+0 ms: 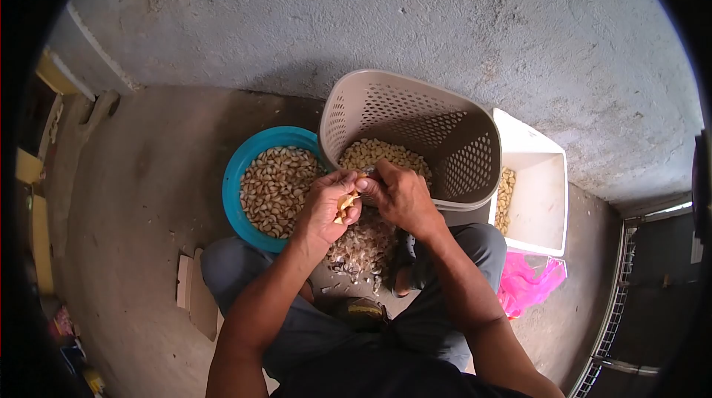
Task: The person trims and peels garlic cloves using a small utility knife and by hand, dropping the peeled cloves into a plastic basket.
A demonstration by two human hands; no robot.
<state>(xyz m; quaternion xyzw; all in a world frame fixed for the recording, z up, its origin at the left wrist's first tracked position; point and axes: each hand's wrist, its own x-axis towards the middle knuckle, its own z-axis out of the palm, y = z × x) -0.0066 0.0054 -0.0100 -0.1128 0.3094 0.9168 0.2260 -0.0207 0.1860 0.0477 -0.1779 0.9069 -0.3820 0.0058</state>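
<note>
My left hand point(331, 204) is closed around a few garlic cloves point(345, 205), which show between its fingers. My right hand point(403, 196) meets it fingertip to fingertip, pinching a clove point(362, 175) held between both hands. Whether a small blade is also in the right fingers cannot be made out. To the left, a teal basin point(233, 194) holds many unpeeled garlic cloves point(276, 189). Behind the hands, peeled cloves point(386, 154) lie at the bottom of a tall beige perforated basket point(415, 94). Loose garlic skins point(363, 246) are heaped on the floor below the hands.
A white foam box point(540, 198) with more pale cloves point(505, 194) stands right of the basket. A pink plastic bag point(530, 283) lies in front of it. Flattened cardboard point(199, 294) rests by the left knee. A rough grey wall point(371, 12) rises behind the containers.
</note>
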